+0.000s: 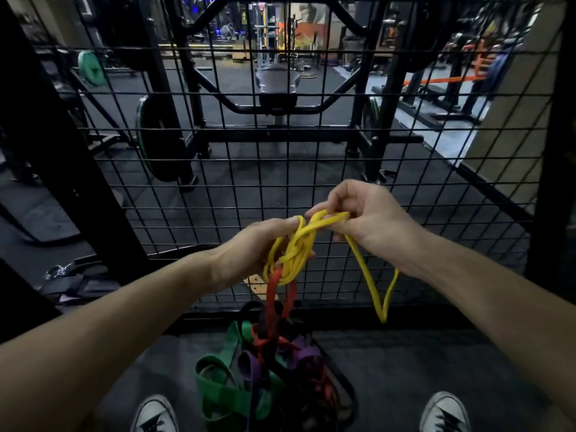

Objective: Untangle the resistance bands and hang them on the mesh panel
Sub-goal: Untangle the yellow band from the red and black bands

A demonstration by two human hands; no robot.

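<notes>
Sneakers [154,414] flank floor pile: green band [218,391], purple band [249,369] | left hand [261,244] grips yellow band [299,244] knot, steadying it | right hand [361,213] pinches a strand beside it, likely teasing it free | red band [274,294] hangs below the knot, snagged | mesh panel [280,169] beyond hands, nothing hung

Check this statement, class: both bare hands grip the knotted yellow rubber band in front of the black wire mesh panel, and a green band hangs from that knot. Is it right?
One detail is wrong. The head view shows a red rubber band, not a green one, hanging from the knot in the yellow rubber band. The left hand and right hand do grip it in front of the black wire mesh panel.
</notes>
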